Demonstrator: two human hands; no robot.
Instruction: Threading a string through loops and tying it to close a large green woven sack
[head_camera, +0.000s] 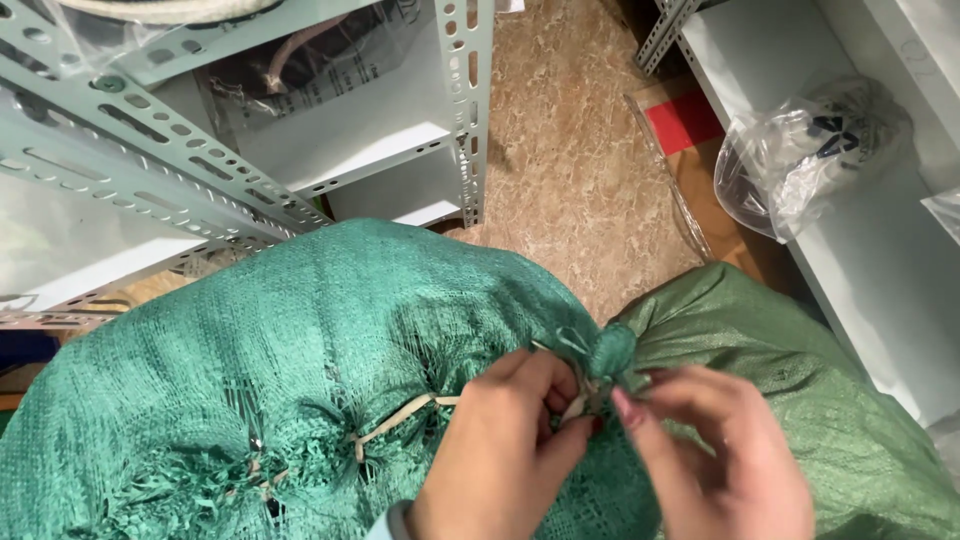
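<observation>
Clearly bulky and soft: green woven sack (300, 350), frayed and torn along the string (400, 410), likely heavy; best taken at the bunched knot (605, 355). Lay on the floor between shelving, directly under both hands. Left hand (500, 450) pinched on the string by the knot; right hand (720, 450) fingertips picking at it.

Bright, even indoor light; soft shadows; glare on plastic bag (800, 160); edges slightly warped.

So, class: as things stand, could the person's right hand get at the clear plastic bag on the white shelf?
Probably yes: the right hand is at the green sack's knot, and only the sack's top and open floor lie between it and the clear plastic bag.
</observation>
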